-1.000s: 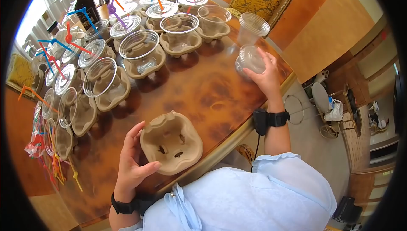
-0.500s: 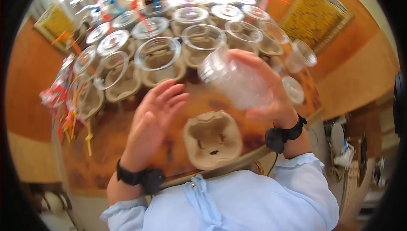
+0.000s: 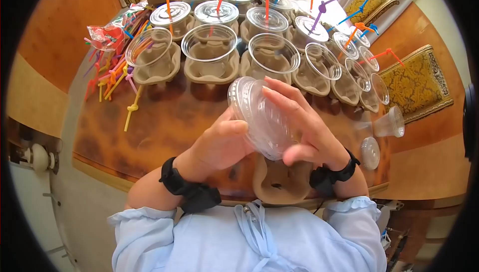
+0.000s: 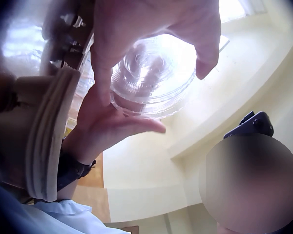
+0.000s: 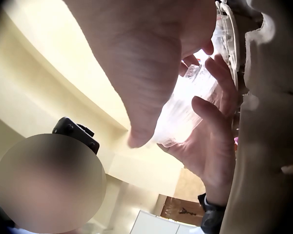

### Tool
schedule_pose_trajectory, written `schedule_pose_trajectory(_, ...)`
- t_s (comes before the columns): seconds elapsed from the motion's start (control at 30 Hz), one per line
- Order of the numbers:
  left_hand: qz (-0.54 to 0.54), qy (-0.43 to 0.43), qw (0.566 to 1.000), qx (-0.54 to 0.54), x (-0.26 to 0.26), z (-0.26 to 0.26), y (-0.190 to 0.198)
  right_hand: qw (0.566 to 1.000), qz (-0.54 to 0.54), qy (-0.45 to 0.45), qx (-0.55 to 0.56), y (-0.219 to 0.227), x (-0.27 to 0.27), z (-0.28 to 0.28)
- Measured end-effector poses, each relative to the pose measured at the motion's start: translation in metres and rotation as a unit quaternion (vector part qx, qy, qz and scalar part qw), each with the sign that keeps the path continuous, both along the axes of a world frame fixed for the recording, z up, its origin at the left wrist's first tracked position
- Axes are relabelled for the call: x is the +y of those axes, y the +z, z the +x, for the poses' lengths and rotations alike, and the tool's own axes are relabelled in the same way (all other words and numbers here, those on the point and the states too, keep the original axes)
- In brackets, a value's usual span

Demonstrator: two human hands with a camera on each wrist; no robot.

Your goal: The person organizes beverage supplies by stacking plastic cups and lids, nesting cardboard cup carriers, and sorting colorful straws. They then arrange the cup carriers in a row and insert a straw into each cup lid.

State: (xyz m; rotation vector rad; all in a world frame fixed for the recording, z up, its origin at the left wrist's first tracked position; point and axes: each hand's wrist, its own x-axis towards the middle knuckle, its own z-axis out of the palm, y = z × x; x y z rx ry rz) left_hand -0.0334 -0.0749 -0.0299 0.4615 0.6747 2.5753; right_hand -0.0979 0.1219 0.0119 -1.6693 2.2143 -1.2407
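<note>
A stack of clear plastic lids stands on edge between my two hands, above the table. My left hand holds it from the left, thumb on the near side and most fingers hidden behind. From the right, my right hand spans it, fingers along its upper side and thumb by its lower edge. The left wrist view shows the round lids between both hands. Below the hands, close to the table's front edge, sits a brown pulp cup carrier, partly covered by them.
Rows of clear cups in pulp carriers fill the far side, several with lids and knotted straws. Loose colored straws lie at the left. On the right are clear cups and more lids.
The right hand has brought the lids from the table's right side to the middle. The left hand has let go of the cup carrier and come up to the lids. The head view has turned.
</note>
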Motion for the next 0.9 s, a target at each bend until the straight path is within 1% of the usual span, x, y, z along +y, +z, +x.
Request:
schedule_pose_trajectory(0.1, -0.002, 0.003, 1.000, 0.003, -0.001, 0.000, 0.000, 1.000, -0.018, -0.004, -0.025, 0.003, 0.000, 0.000)
schedule_pose_trajectory(0.2, -0.027, 0.007, 1.000, 0.001, -0.003, 0.002, 0.002, 0.999, -0.037, -0.005, 0.014, 0.011, -0.005, 0.009)
schedule_pose_trajectory(0.3, 0.005, 0.016, 1.000, -0.022, -0.003, 0.002, -0.005, 0.999, -0.001, -0.024, 0.035, 0.009, -0.004, 0.010)
schedule_pose_trajectory(0.4, -0.032, 0.023, 0.999, -0.010, -0.004, 0.002, -0.004, 1.000, -0.008, -0.016, 0.020, 0.008, -0.006, 0.011)
schedule_pose_trajectory(0.5, 0.018, 0.018, 0.999, -0.030, -0.006, -0.001, -0.011, 1.000, -0.011, -0.002, 0.011, 0.010, -0.004, 0.009)
schedule_pose_trajectory(0.6, 0.057, 0.019, 0.998, -0.021, -0.006, -0.003, -0.010, 0.996, -0.049, 0.024, -0.072, 0.002, -0.002, 0.004)
schedule_pose_trajectory(0.7, 0.080, -0.002, 0.996, -0.026, -0.008, -0.004, -0.010, 0.974, -0.105, 0.039, -0.195, -0.005, -0.002, 0.004)
schedule_pose_trajectory(0.8, 0.056, 0.006, 0.996, -0.074, -0.015, -0.003, -0.017, 0.954, -0.153, 0.043, -0.253, -0.007, -0.003, 0.005)
schedule_pose_trajectory(0.9, 0.073, 0.033, 0.993, -0.085, -0.007, 0.000, 0.001, 0.945, -0.204, 0.048, -0.253, -0.008, 0.002, 0.004)
